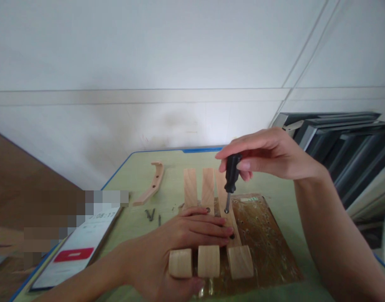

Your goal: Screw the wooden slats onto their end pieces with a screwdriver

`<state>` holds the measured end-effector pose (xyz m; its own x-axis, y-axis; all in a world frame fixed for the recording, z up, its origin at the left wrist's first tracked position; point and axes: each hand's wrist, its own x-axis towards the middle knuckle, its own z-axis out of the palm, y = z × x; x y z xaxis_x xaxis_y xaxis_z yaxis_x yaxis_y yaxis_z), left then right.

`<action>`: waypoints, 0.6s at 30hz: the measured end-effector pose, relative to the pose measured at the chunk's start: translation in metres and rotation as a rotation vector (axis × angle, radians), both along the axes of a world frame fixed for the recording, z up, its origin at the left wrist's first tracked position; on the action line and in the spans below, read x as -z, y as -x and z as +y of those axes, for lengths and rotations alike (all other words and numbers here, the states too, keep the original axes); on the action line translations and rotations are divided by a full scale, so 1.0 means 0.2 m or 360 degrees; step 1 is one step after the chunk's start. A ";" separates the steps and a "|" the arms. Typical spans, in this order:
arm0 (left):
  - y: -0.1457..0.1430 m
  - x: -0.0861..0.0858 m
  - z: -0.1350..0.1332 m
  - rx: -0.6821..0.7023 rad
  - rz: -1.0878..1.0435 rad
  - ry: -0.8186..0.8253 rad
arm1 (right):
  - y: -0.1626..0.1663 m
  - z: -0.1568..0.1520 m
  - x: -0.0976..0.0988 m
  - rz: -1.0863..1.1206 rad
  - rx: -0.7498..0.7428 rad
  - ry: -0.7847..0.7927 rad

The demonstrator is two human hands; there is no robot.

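My right hand (258,155) grips the black handle of a screwdriver (232,174), its tip pointing down into the upper hole of the rightmost wooden hook (223,197). Across the three side-by-side hooks lies my left hand (183,239). Its fingers stretch over the middle hook (208,184) and left hook (190,184) and reach the right one, with the thumb in front of their raised ends. Part of the left and middle hooks is hidden under this hand. Beneath them is a brown, scratched board (261,239). Whether a screw sits under the screwdriver tip is hard to make out.
Another wooden hook (154,184) with two holes lies at the back left of the table (173,159). Loose screws (150,214) are near my left wrist. A phone (76,249) occupies the left edge. Dark flat panels (343,147) stand at the right, and a white wall rises behind.
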<state>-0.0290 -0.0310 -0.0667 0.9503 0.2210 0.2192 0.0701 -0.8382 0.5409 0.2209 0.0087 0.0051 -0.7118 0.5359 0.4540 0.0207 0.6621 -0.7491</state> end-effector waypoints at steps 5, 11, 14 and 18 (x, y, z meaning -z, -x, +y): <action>0.00 0.01 0.00 -0.0006 0.0003 0.0017 | 0.02 0.01 0.02 0.0056 -0.0031 0.0044; 0.00 0.01 0.00 0.0001 -0.0010 0.0042 | 0.03 0.01 0.04 0.0170 -0.0107 0.0019; 0.00 0.01 0.00 0.0009 -0.0010 0.0049 | 0.03 0.01 0.03 0.0160 -0.0070 0.0030; 0.00 0.01 0.00 -0.0002 -0.0029 0.0072 | 0.02 -0.01 0.02 0.0104 -0.0002 0.0011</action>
